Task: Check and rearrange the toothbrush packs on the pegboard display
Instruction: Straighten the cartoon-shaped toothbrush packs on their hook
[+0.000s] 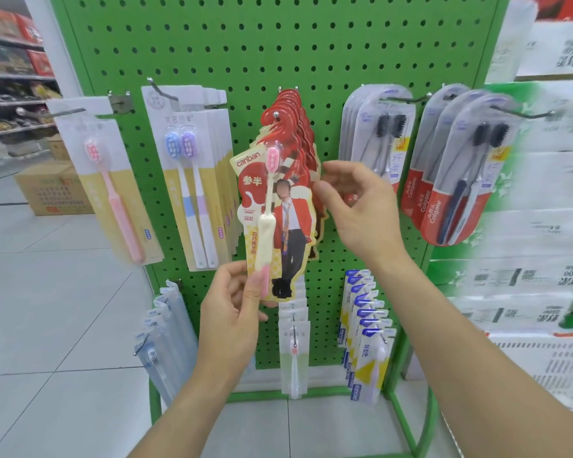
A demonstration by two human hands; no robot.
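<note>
The left hand (pixel 232 309) pinches the bottom of the front red toothbrush pack (pixel 275 219), tipping it out so it can be checked. It hangs on the middle hook (pixel 276 114) of the green pegboard (pixel 278 44). The right hand (pixel 354 206) is loose, fingers near the packs behind, holding nothing.

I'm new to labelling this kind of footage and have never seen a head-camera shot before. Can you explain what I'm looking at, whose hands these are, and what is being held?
There is one picture, taken by a wide-angle camera worn on a person's head, looking forward and down. No machine is present: both arms belong to the wearer. They face a green pegboard in a shop, hung with toothbrush packs on hooks. The left hand pinches the bottom of the front red canban pack, which seems to hang at the front of its row. The right hand reaches behind it toward the rest of that red stack; I cannot tell whether it has a grip on anything. Colgate packs hang further right.
</note>
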